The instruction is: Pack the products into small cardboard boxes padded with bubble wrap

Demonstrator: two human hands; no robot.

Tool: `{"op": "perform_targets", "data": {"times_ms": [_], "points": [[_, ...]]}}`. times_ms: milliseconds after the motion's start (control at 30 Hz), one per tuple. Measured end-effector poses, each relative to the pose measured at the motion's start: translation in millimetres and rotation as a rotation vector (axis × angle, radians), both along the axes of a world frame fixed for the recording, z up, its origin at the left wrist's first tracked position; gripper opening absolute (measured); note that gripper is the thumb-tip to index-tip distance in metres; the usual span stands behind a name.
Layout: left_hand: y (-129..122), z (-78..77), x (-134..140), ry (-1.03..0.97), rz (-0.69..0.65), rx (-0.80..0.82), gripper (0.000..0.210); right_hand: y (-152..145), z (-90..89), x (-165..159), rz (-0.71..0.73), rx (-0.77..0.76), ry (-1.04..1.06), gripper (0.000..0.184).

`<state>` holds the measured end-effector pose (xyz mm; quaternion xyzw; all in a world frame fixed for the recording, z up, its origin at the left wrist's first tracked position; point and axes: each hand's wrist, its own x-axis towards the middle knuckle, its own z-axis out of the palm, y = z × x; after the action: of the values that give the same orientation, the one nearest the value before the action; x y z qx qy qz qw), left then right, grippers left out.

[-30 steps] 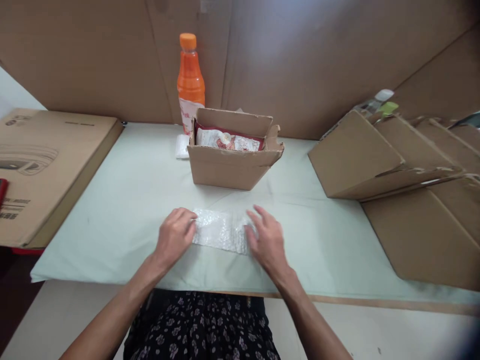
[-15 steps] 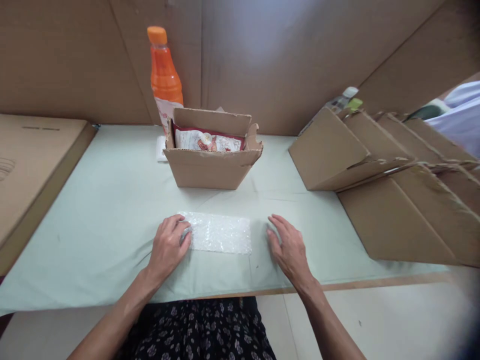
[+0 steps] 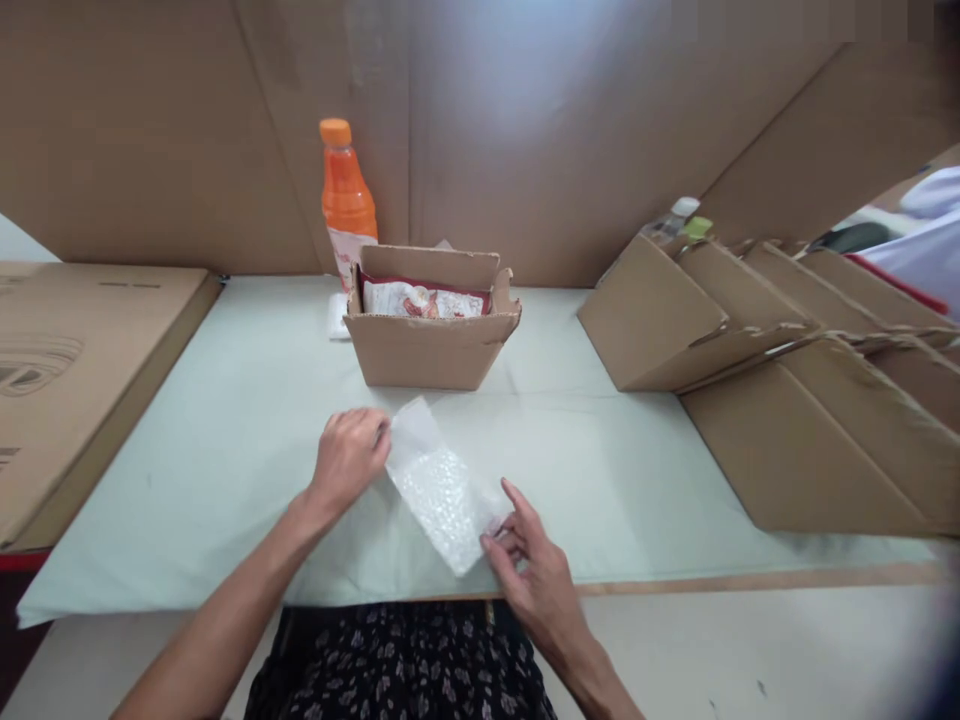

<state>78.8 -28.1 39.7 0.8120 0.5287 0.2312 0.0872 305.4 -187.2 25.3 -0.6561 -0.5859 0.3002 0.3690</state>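
Observation:
A clear bubble wrap pouch [image 3: 439,490] hangs tilted over the pale green tablecloth [image 3: 247,450], its upper left corner pinched by my left hand [image 3: 351,455]. At its lower right edge is my right hand [image 3: 529,570], thumb and fingers partly curled round that corner with the index finger stretched out. Behind the pouch stands a small open cardboard box [image 3: 424,352] with white and red printed packets [image 3: 424,300] inside.
An orange bottle [image 3: 349,205] and a small white object [image 3: 337,316] stand behind the box, by a cardboard wall [image 3: 510,150]. Open cardboard compartments [image 3: 817,430] fill the right side. A flat carton [image 3: 97,370] lies at the left.
The bubble wrap pouch has been lifted from the cloth and turned to a slant. My right hand has come left and down to its corner; my left hand now pinches the other end.

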Motion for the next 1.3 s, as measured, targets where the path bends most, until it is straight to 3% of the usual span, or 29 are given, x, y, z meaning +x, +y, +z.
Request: {"op": "perform_targets", "data": {"times_ms": [100,167,233,400,467,533,600,667,767,833,967,1100,1200,1300], "points": [[27.2,1.2,16.3,-0.005,-0.050,-0.030,0.026,-18.0,-2.9,-27.6,0.049,-0.080,0.199,0.037],[24.7,-3.2,16.7,-0.033,-0.059,-0.030,0.043,-22.1,-6.6,-38.0,0.068,-0.148,0.304,0.030],[2.5,-7.3,5.7,-0.110,-0.116,-0.037,0.046,-22.0,-7.4,-39.6,0.072,-0.223,0.403,0.032],[-86.0,-10.5,-28.8,-0.234,-0.392,-0.234,0.057,-10.1,7.0,-27.0,0.096,-0.341,0.624,0.037],[-103.9,-13.0,-25.8,-0.271,-0.404,-0.276,0.054,-2.9,13.8,-24.5,0.126,-0.368,0.683,0.036],[-103.1,-16.7,-14.9,-0.345,-0.290,-0.315,0.034,2.8,18.3,-23.8,0.142,-0.342,0.712,0.040],[-89.7,-19.4,-3.9,-0.406,-0.120,-0.373,0.022,6.1,20.3,-22.7,0.125,-0.238,0.667,0.046],[-73.7,-19.3,2.4,-0.409,0.003,-0.440,0.025,8.2,19.9,-20.5,0.106,-0.085,0.493,0.042],[-59.2,-17.4,4.9,-0.347,0.064,-0.496,0.042,16.4,13.5,-18.4,0.183,0.145,0.073,0.030],[-56.9,-18.7,5.6,-0.307,0.076,-0.502,0.048,27.3,4.7,-19.9,0.285,0.240,-0.195,0.034],[-62.5,-25.7,5.2,-0.297,0.071,-0.312,0.048,51.0,-14.4,-26.6,0.437,0.283,-0.531,0.034],[-81.6,-22.1,-6.3,-0.301,-0.045,-0.011,0.039,58.0,-15.8,-28.3,0.467,0.323,-0.541,0.027],[-98.6,-16.7,-15.1,-0.260,-0.198,-0.029,0.036,55.4,-7.7,-27.8,0.502,0.270,-0.413,0.026],[-104.4,-19.5,-16.5,-0.277,-0.169,-0.101,0.031,52.1,-2.2,-27.4,0.491,0.205,-0.302,0.027]]}}
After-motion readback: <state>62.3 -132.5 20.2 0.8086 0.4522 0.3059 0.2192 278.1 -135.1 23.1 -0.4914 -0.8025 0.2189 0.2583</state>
